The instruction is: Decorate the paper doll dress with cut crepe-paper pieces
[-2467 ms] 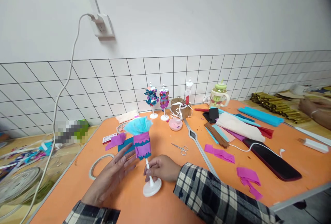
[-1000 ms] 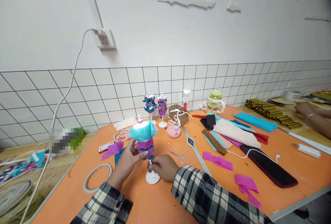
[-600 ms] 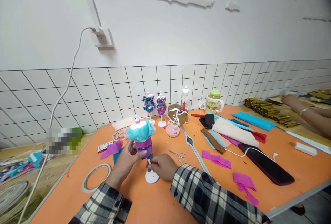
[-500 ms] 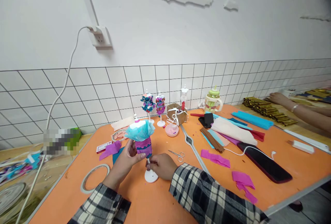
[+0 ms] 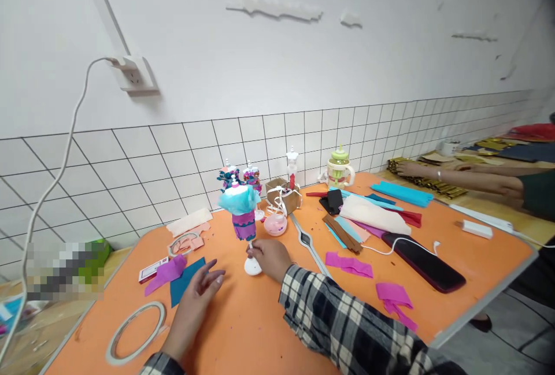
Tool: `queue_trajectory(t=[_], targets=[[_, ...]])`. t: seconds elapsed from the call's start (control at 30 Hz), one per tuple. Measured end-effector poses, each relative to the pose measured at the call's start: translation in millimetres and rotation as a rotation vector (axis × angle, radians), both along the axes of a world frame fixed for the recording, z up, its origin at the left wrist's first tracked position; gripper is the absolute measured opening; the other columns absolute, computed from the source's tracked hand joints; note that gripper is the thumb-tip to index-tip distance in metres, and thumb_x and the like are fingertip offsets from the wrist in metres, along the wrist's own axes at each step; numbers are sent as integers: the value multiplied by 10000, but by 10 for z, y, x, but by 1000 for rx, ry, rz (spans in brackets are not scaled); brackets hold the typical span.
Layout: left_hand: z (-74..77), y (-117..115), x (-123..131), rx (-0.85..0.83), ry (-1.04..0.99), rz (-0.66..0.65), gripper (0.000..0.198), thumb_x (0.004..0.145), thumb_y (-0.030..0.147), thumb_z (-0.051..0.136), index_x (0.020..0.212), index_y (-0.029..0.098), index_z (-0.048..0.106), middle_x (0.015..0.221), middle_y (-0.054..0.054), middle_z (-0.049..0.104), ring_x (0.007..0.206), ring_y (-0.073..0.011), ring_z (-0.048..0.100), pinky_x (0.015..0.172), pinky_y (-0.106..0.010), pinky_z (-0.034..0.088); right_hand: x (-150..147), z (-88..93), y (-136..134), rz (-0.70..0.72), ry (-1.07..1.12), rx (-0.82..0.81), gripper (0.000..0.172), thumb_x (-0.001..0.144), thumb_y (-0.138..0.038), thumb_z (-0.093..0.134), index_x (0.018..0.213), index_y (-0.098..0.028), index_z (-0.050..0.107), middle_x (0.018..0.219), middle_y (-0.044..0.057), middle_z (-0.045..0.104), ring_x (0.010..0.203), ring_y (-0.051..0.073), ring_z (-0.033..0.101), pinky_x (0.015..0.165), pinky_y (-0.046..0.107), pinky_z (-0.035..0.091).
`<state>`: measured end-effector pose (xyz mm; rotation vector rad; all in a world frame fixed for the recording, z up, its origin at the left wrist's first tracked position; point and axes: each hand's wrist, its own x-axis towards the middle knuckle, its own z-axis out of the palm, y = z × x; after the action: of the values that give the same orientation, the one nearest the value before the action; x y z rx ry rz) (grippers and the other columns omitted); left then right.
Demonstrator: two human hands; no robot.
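Note:
A miniature dress form (image 5: pixel 245 222) wears a turquoise ruffled top over purple and dark teal paper tiers. My right hand (image 5: pixel 272 258) is closed on its thin white stem, just above the round white base (image 5: pixel 252 266). The dress form leans slightly; whether its base touches the table, I cannot tell. My left hand (image 5: pixel 200 294) is off it, fingers apart and holding nothing, beside a dark teal paper piece (image 5: pixel 186 282). Purple paper (image 5: pixel 167 274) and a small box (image 5: pixel 152 271) lie past that. A ring of tape (image 5: pixel 136 331) rests left of my left wrist.
Behind stand other small dress forms (image 5: pixel 292 167), a cardboard box (image 5: pixel 277 193), a pink bowl (image 5: pixel 276 225) and a lidded cup (image 5: pixel 339 170). Paper strips (image 5: pixel 349 264), a zipper-like grey strip (image 5: pixel 306 239) and a phone (image 5: pixel 427 262) lie right. A co-worker's arms (image 5: pixel 470 174) reach over gold material.
My left hand has let go of the dress form and drawn back to the left, opening. The dress form has shifted away from me in my right hand. The view has turned rightward.

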<state>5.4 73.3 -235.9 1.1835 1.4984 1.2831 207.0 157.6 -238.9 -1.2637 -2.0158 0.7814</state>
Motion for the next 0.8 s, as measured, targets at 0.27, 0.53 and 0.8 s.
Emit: queue_trajectory(t=[0.27,0.53,0.8], targets=[[-65,34,-8,72,151,38,492,740,519,681,1118,206,641,1066,-131,725,1135,-343,602,984,-444,437,-42,-47,363,6,48,-10,211,883,-240,507,839,-177,704,838,23,732,761,127,645,621,206,363],[-100,78,-68,97,258,20,452,797,521,584,1093,186,651,1116,-130,719,1134,-320,606,996,-461,446,-346,-135,120,131,171,-33,165,797,-373,667,819,-219,719,753,-16,733,661,118,653,576,193,407],[-176,29,55,238,484,-124,298,782,454,616,930,218,721,1075,-115,732,1039,-306,653,934,-453,498,-383,-57,23,109,211,-9,174,754,-373,706,812,-210,717,719,-5,724,635,126,641,575,205,419]])
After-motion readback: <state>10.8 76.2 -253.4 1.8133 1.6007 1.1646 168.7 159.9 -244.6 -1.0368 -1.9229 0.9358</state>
